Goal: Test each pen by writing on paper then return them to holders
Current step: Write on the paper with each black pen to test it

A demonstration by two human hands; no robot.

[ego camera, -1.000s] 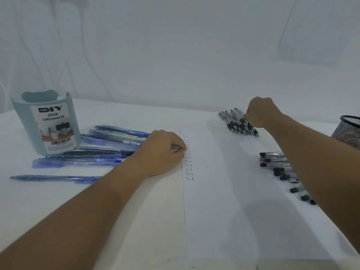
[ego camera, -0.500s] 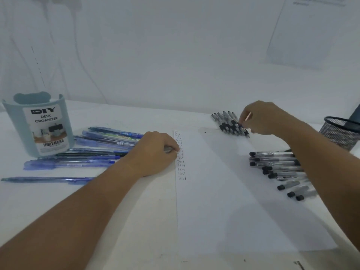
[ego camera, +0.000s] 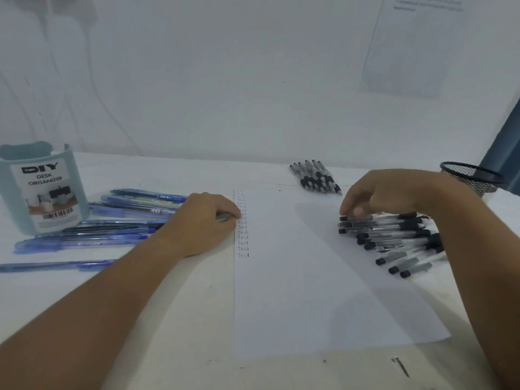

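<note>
Your left hand (ego camera: 206, 220) is curled on the left edge of the paper (ego camera: 304, 277), right beside the column of "Test" words; I cannot tell if it holds anything. Your right hand (ego camera: 377, 192) reaches down with bent fingers, its fingertips touching the pile of black pens (ego camera: 394, 235) on the paper's right side. Blue pens (ego camera: 112, 229) lie left of the paper.
</note>
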